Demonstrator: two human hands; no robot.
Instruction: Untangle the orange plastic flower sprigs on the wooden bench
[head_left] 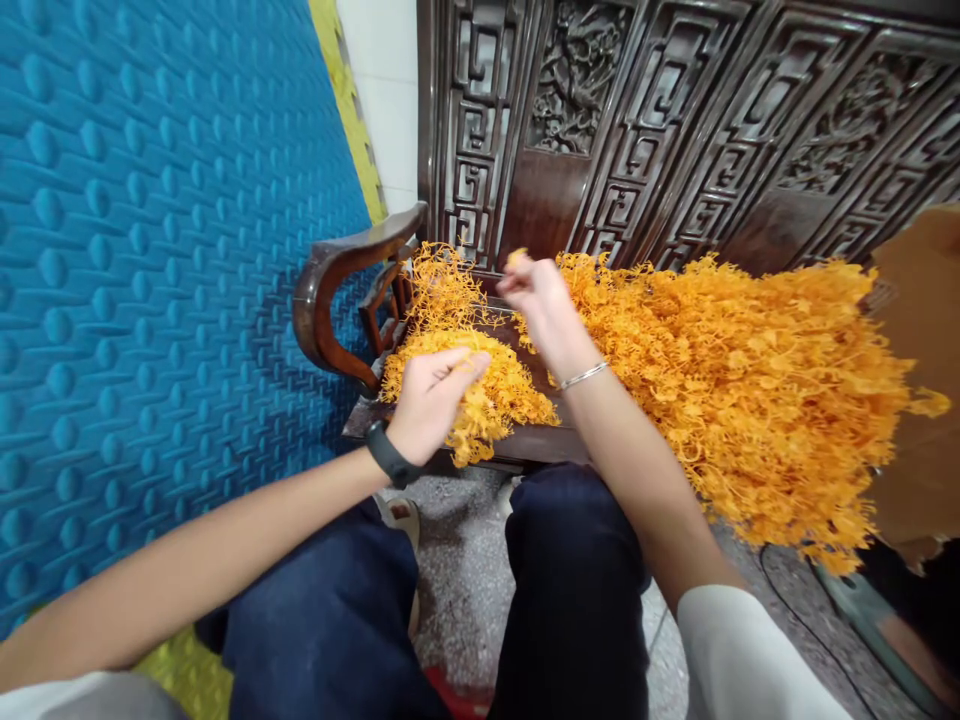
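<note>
My left hand (437, 395), with a dark band on its wrist, is closed in a pinch over the smaller heap of orange curly plastic-looking pieces (517, 390). An orange piece shows at its thumb and fingertips, blending with the heap below. Raised a little above the dark wooden seat (536, 372), my right hand (538, 295) pinches a small orange piece (517, 258); its fingers are slightly blurred. Behind my left hand lies a looser tangle of thin orange strands (446, 285). A far larger pile of orange pieces (750, 380) spreads to the right of my right hand.
The bench's curved wooden armrest (322, 290) stands at the left, and its carved backrest (585, 110) rises behind. A blue textured foam mat (150, 250) fills the left side. Brown cardboard (919, 400) borders the big pile. A black cable (810, 625) lies on the speckled floor (457, 580).
</note>
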